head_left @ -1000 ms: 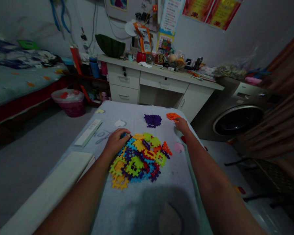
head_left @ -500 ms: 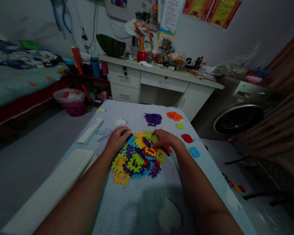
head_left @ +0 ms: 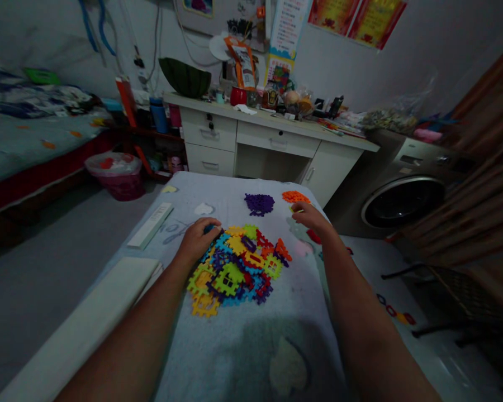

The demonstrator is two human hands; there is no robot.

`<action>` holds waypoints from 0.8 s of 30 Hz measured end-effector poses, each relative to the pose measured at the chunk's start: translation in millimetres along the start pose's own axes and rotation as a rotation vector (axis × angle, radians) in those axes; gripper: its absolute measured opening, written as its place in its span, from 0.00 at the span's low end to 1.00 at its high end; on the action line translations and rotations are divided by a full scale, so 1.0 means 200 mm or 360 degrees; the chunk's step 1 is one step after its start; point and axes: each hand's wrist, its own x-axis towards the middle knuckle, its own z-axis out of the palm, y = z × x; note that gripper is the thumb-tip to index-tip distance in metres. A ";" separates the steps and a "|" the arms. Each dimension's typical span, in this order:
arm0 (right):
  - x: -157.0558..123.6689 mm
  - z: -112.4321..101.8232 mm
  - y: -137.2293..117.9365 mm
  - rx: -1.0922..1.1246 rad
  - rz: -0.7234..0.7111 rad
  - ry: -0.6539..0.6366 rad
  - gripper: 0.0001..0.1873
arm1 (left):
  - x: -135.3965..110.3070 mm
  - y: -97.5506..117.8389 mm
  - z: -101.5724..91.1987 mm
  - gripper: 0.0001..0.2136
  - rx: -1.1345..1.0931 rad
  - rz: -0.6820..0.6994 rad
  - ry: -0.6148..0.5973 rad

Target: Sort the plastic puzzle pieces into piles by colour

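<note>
A heap of notched plastic interlocking pieces in yellow, green, blue, purple, red and orange lies on the cloth-covered table. My left hand is at the heap's far left edge, its fingers closed around a dark blue piece that is mostly covered. My right hand is beyond the heap at the right, with bent fingers around a green interlocking piece; only a sliver of green shows. Just past it is a group of orange pieces. A red piece is partly hidden by my right wrist.
A cluster of purple pieces lies at the far middle of the table. A long pale box and a larger white board lie along the left edge. A white desk and a washing machine stand beyond.
My right hand has left the heap and moved right and away from me, toward the orange pieces. A green piece is gone from the heap, baring red pieces. My left hand stays by the heap.
</note>
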 end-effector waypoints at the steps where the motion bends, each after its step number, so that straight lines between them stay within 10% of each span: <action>1: 0.02 -0.02 0.04 0.0081 0.0063 0.0034 0.07 | 0.00 0.00 0.00 0.15 0.0006 -0.0002 -0.0002; 9: 0.13 -0.13 0.33 0.0089 0.0448 0.0646 0.10 | -0.01 0.04 -0.01 0.16 0.0031 -0.0038 -0.0015; 24: 0.22 -0.09 0.47 -0.0289 0.0641 0.0730 0.12 | 0.00 0.04 -0.01 0.16 0.0045 -0.0054 -0.0032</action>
